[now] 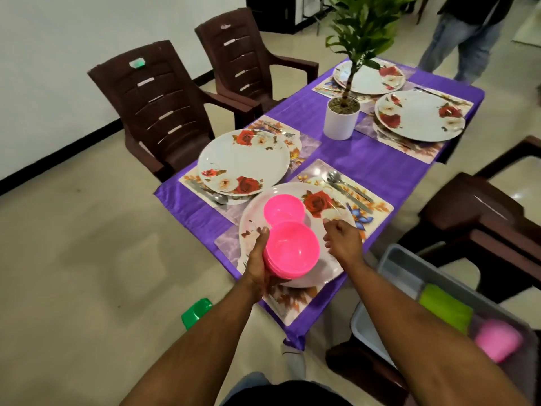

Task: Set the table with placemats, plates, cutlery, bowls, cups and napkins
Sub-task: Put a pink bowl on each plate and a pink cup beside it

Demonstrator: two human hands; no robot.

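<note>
Pink bowls, nested in a stack (pixel 289 252), sit cupped in the left hand (pixel 259 259), whose fingers curl around the stack's side, above the near edge of the nearest plate (pixel 325 268). The right hand (pixel 342 240) hovers just right of the stack with fingers loosely curled, grasping nothing. One more pink bowl (pixel 283 209) rests on that same plate, just beyond the stack. Past the bowl, a spoon and knife (pixel 348 189) lie on the floral placemat (pixel 377 206) at the plate's far right. Beyond the nearest plate to the left lies a second flowered plate (pixel 243 159); farther off stand a white plant pot (pixel 341 118) and two more plates (pixel 418 115). Right of the nearest plate, a grey bin (pixel 389 268) holds green and pink items.
</note>
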